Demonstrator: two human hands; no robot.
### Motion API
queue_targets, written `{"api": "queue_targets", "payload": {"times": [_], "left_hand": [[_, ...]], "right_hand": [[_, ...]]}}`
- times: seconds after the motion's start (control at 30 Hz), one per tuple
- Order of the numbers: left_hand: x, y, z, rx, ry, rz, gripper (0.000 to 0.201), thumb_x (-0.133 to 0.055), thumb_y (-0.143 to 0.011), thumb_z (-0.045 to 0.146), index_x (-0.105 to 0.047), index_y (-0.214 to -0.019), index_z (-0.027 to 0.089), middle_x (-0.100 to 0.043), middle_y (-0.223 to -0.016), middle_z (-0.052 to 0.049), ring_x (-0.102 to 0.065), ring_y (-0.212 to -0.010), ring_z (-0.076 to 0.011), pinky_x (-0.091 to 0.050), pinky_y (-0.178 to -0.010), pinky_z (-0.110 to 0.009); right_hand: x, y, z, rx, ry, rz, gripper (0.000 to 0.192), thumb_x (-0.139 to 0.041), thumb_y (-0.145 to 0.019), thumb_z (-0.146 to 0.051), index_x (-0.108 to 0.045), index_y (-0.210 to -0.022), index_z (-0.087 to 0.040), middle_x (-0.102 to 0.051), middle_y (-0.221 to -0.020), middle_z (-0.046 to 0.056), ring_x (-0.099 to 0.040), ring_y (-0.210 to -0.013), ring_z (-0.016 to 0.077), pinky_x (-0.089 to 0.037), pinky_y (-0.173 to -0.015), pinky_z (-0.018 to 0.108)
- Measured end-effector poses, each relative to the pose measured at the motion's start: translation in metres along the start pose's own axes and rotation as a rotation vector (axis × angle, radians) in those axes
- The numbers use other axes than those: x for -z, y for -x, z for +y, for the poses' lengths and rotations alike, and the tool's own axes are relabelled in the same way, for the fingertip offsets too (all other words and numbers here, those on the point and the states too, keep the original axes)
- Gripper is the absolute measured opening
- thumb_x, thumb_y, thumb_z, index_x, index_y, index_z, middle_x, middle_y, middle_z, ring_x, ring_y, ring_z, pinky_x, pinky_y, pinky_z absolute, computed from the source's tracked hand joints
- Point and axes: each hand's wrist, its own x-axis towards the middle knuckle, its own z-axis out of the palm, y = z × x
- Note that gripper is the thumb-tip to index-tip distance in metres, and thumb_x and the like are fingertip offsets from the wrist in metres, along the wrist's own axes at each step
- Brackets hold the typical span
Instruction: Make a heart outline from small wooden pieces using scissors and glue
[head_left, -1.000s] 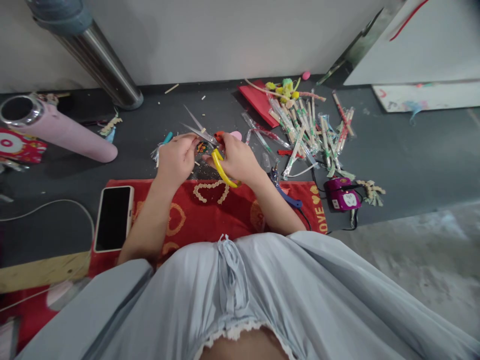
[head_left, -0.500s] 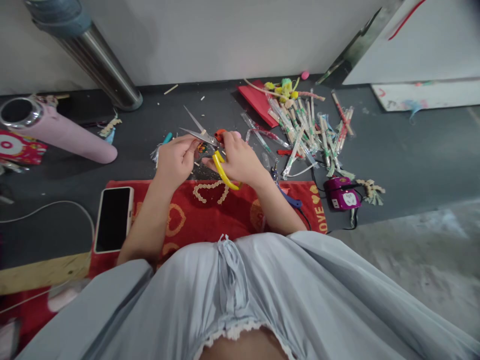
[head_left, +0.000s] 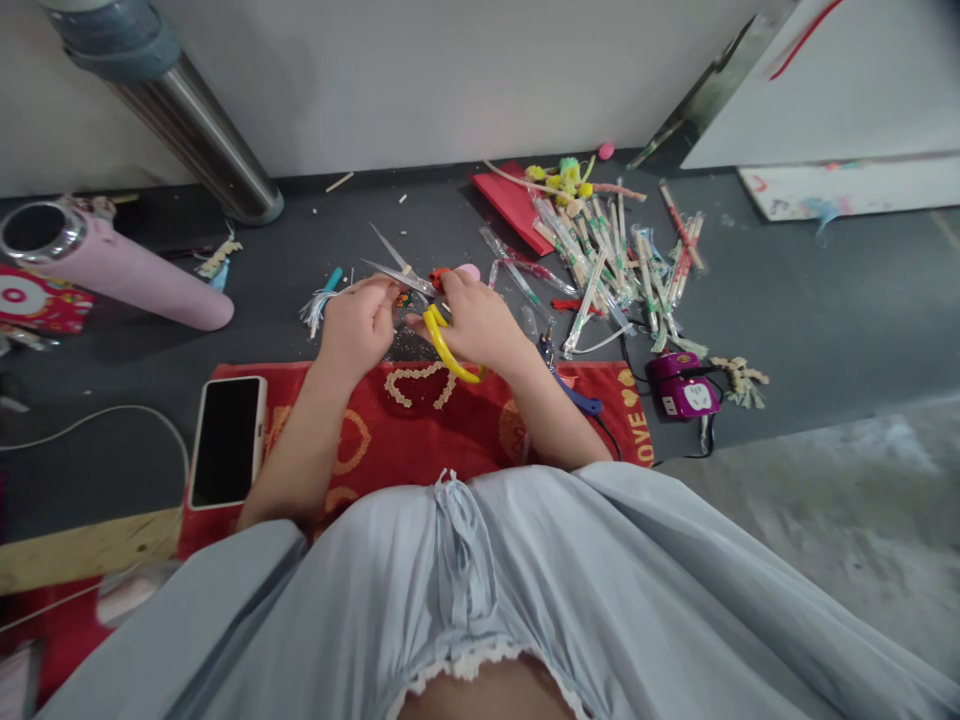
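My right hand (head_left: 484, 318) holds yellow-handled scissors (head_left: 444, 348), with their blades spread and pointing to the upper left. Close to the blades, my left hand (head_left: 355, 326) is pinched shut on something I cannot make out, hidden by its fingers. A small orange-red object (head_left: 439, 276) shows at the fingertips of my right hand; whether it is held I cannot tell. Just below both hands, a curved beige braided cord (head_left: 409, 375) lies on a red towel (head_left: 420, 440). A blue-and-white tassel (head_left: 318, 305) lies left of my left hand.
Wrapped sticks (head_left: 592, 245) and a red envelope (head_left: 514, 205) lie to the right, above a purple power adapter (head_left: 684, 386). On the left are a phone (head_left: 228, 440), a pink bottle (head_left: 142, 268) and a steel flask (head_left: 217, 135). Small scraps dot the dark tabletop.
My left hand has shifted slightly right, so more of the tassel shows beside it. The scissors stay spread in my right hand, almost unmoved.
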Motion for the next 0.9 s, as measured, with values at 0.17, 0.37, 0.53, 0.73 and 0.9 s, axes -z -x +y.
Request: {"api": "queue_targets", "payload": {"times": [0.17,0.37,0.53,0.73,0.9], "left_hand": [[-0.002,0.000,-0.002,0.022,-0.017,0.032,0.027,-0.042,-0.096,0.028,-0.067,-0.091,0.019,-0.063,-0.068,-0.003,-0.063,-0.073,-0.0185,-0.048,-0.073,-0.028],[-0.002,0.000,-0.003,0.017,-0.027,0.034,0.028,-0.041,-0.095,0.030,-0.067,-0.088,0.021,-0.059,-0.061,-0.003,-0.060,-0.065,-0.0199,-0.044,-0.067,-0.031],[-0.006,0.001,-0.009,0.019,-0.015,0.056,0.025,-0.043,-0.095,0.031,-0.066,-0.089,0.023,-0.062,-0.067,-0.004,-0.060,-0.070,-0.0205,-0.043,-0.069,-0.031],[-0.011,0.003,-0.016,0.025,-0.002,0.058,0.025,-0.042,-0.098,0.033,-0.063,-0.089,0.022,-0.066,-0.078,-0.006,-0.061,-0.079,-0.0203,-0.042,-0.074,-0.031],[-0.001,0.001,-0.016,0.056,0.009,0.082,0.026,-0.043,-0.098,0.037,-0.064,-0.090,0.023,-0.069,-0.085,-0.006,-0.064,-0.083,-0.0204,-0.044,-0.077,-0.031]], "right_hand": [[0.002,-0.002,-0.007,-0.066,0.007,-0.067,0.053,-0.044,-0.097,-0.057,-0.058,-0.116,-0.010,-0.068,-0.115,0.018,-0.066,-0.103,0.0280,-0.047,-0.085,0.035],[0.000,-0.004,-0.007,-0.087,0.026,-0.090,0.039,-0.049,-0.094,-0.043,-0.061,-0.114,-0.012,-0.071,-0.113,0.017,-0.066,-0.101,0.0279,-0.047,-0.082,0.034],[-0.004,-0.005,-0.007,-0.102,0.036,-0.090,0.037,-0.050,-0.092,-0.045,-0.063,-0.107,-0.013,-0.072,-0.107,0.016,-0.067,-0.095,0.0290,-0.046,-0.075,0.034],[-0.004,-0.006,-0.006,-0.085,0.031,-0.097,0.039,-0.049,-0.094,-0.049,-0.063,-0.104,-0.013,-0.073,-0.105,0.015,-0.066,-0.091,0.0264,-0.042,-0.071,0.032],[-0.006,-0.008,-0.007,-0.029,0.010,-0.141,0.043,-0.045,-0.097,-0.054,-0.064,-0.101,-0.015,-0.074,-0.101,0.011,-0.066,-0.088,0.0236,-0.038,-0.069,0.031]]}}
